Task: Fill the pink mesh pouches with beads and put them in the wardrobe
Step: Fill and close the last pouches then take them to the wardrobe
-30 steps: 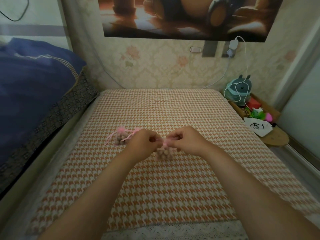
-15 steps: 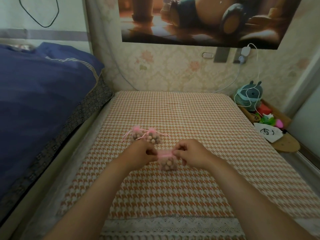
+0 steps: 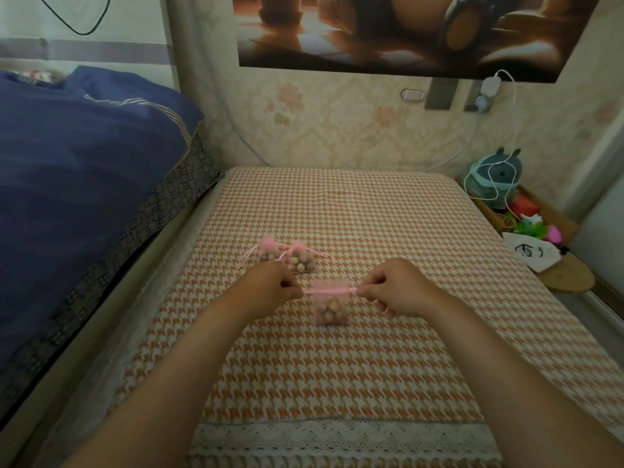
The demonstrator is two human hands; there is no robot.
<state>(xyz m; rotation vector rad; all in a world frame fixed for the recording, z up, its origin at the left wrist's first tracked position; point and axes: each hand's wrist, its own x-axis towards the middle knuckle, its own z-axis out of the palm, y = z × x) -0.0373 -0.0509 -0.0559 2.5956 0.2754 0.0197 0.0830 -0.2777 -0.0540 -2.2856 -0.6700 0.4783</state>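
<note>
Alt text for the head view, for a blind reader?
Left hand and right hand pinch the ends of a pink ribbon, taut across a bead-filled pink mesh pouch on a houndstooth cloth. Two more filled pouches lie beyond the left hand.

On the cloth-covered table (image 3: 337,366), a bead-filled pouch (image 3: 329,307) lies between the left hand (image 3: 270,285) and the right hand (image 3: 395,288), with two more pouches (image 3: 301,260) just behind the left hand and a bed (image 3: 84,180) alongside on the left.

Blue quilt (image 3: 84,170) left of houndstooth tablecloth (image 3: 337,366); teal plush toy (image 3: 496,177) far right.
</note>
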